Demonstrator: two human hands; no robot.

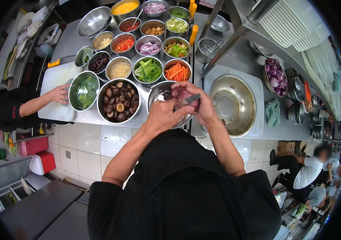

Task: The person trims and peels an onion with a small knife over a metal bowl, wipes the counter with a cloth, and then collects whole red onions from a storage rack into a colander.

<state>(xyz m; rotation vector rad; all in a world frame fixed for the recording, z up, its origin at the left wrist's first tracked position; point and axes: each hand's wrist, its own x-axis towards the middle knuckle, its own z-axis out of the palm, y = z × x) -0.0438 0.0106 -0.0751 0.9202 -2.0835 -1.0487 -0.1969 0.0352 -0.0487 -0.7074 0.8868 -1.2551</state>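
A red onion (186, 96) is cupped in my right hand (204, 105), its fingers curled over the top. My left hand (162, 116) is closed around a small knife (193, 98), whose blade lies against the onion; the handle is hidden in the fist. My left thumb presses near the onion's lower side. Both hands are above a steel bowl (151, 97) with some dark purple pieces inside, too covered to make out. Right of my hands stands a wide perforated steel colander (228, 84) on a white board (259, 90).
To the left are a pot of mushrooms (119, 102) and a pot of greens (85, 93). Several containers of cut vegetables, such as carrot strips (176, 73), stand behind. A co-worker's hand (59, 94) rests on a cutting board (50, 78). Red onions (275, 76) fill a bowl at right, beneath a shelf.
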